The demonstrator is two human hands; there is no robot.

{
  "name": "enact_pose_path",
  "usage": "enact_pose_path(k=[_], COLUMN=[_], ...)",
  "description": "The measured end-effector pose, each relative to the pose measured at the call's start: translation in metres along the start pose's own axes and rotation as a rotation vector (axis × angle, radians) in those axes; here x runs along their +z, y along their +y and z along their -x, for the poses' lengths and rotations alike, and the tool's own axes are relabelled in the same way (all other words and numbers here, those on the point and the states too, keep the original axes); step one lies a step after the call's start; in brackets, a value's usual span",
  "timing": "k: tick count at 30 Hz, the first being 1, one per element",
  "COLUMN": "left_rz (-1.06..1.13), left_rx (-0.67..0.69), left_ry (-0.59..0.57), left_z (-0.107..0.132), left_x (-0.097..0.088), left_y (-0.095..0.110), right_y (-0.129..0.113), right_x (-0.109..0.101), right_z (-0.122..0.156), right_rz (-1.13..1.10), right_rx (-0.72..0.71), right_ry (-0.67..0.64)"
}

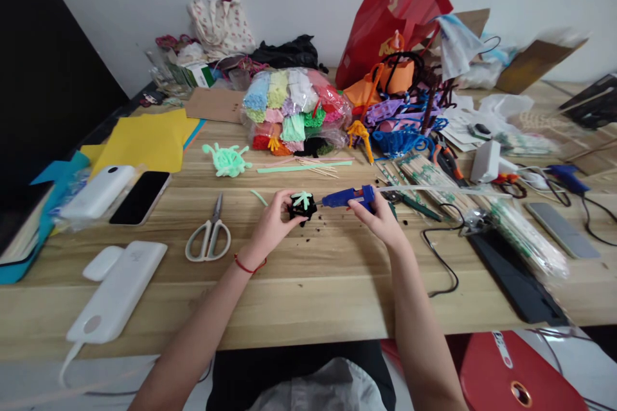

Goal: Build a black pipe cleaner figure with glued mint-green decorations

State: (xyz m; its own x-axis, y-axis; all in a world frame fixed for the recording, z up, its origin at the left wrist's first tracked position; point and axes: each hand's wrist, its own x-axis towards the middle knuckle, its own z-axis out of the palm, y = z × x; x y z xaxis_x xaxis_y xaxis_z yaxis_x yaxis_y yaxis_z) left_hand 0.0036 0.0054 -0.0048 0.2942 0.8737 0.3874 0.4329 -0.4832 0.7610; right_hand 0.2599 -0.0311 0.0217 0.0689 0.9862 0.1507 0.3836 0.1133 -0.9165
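Observation:
My left hand (274,218) is closed around a small black fuzzy piece (302,207) with a pale green shape on top, held just above the wooden table (308,282). My right hand (380,215) grips a blue hot glue gun (348,197), its nozzle pointing left and almost touching the black piece. A clear glue stick sticks out of the gun's back to the right. Small black crumbs lie on the table under the hands.
White-handled scissors (209,236) lie left of my hands. Two white power banks (118,289) and a black phone (139,197) sit at the left. A green pipe-cleaner figure (226,160), a bag of coloured pipe cleaners (294,109), skewer packs, cables and a red bag (393,13) crowd the back and right.

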Motion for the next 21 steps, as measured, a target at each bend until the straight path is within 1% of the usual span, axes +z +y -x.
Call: enact_pose_path(k=[8,16,21], left_rz=[0.005,-0.022,-0.043], left_rx=[0.006,0.022,0.039], left_ry=[0.017,0.033,0.050], left_z=[0.0006,0.0031,0.0042], left_x=[0.0012,0.0029,0.0047], left_y=[0.0023,0.0010,-0.0003], right_y=[0.0007,-0.0031,-0.0028], right_x=[-0.0023,-0.0046,-0.0046], right_z=[-0.0006,0.0019,0.0028], right_rz=[0.072,0.174,0.162], right_rx=[-0.039,-0.125,-0.135], right_ry=[0.004,0.037,0.050])
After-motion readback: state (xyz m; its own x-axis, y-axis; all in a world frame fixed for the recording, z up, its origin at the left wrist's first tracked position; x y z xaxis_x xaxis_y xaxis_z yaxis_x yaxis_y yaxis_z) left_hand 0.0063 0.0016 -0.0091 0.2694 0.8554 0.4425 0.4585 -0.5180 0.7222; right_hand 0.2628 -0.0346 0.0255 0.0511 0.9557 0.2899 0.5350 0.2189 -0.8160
